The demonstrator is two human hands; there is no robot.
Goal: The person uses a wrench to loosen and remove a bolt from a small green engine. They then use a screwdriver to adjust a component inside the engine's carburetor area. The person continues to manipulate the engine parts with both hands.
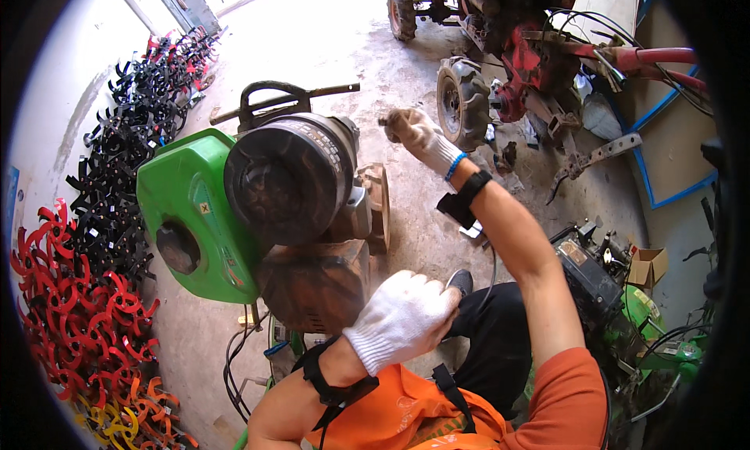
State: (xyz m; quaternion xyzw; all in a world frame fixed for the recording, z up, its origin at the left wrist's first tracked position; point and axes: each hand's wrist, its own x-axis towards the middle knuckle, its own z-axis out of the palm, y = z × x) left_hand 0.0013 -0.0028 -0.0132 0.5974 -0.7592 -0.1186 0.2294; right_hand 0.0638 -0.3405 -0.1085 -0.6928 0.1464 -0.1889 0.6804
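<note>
My right hand, in a white knit glove with soiled fingertips, is raised to the right of a small engine machine. Its fingers are closed; a small dark stub shows at their tips, too small to name. Nearer to me, my left hand is curled beside the machine's brown, dirty lower housing. The back of its white glove faces up, and what its fingers hold, if anything, is hidden. The machine has a green fuel tank with a dark cap, and a black round drum-like cover.
Red, black and orange curved tiller blades lie heaped along the left wall. A red walking tractor with rubber tires stands at the far right. Other machine parts and a small cardboard box are at the right. Black cables hang below the tank.
</note>
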